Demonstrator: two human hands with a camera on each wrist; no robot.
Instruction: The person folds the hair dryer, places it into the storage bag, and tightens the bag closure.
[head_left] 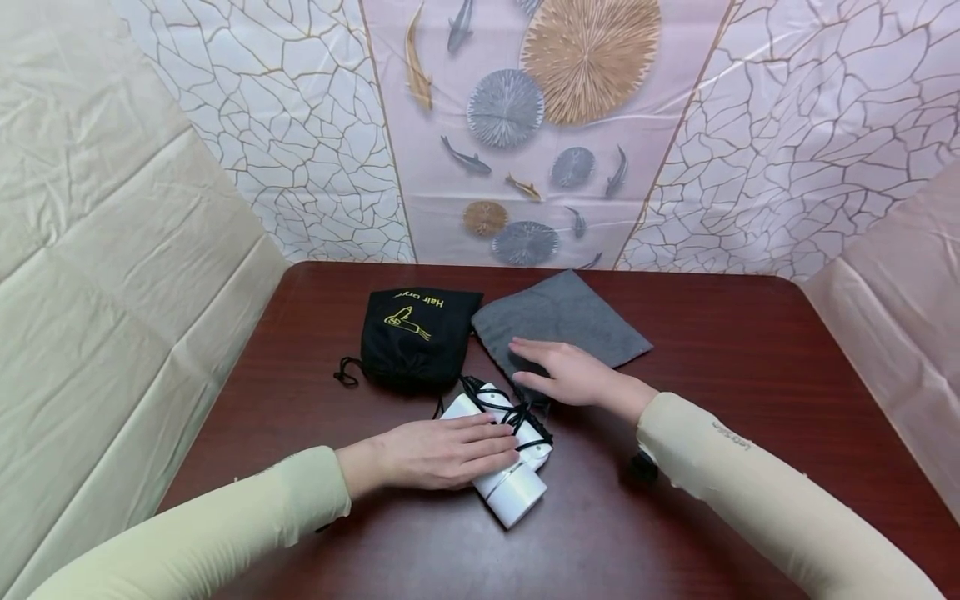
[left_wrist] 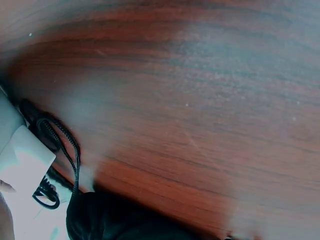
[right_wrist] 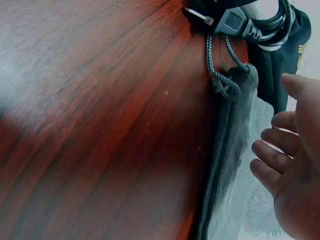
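Note:
A white hair dryer (head_left: 516, 498), folded, lies on the table with its black cord (head_left: 517, 413) bundled over it. My left hand (head_left: 438, 452) rests flat across the dryer's body, fingers straight and side by side. Part of the white body (left_wrist: 27, 155) shows in the left wrist view, the fingers there mostly out of sight. Above the grey drawstring pouch (head_left: 562, 308) is my right hand (head_left: 573, 375), fingers extended and thumb apart, holding nothing. In the right wrist view, the cord's plug (right_wrist: 232, 22) sits close to the pouch's drawstring (right_wrist: 222, 80).
A black drawstring pouch (head_left: 416, 342) with yellow hair dryer lettering lies behind the dryer, left of the grey pouch. The dark red wooden table (head_left: 720, 325) ends at a patterned backdrop (head_left: 315, 142), with pale cloth walls on both sides.

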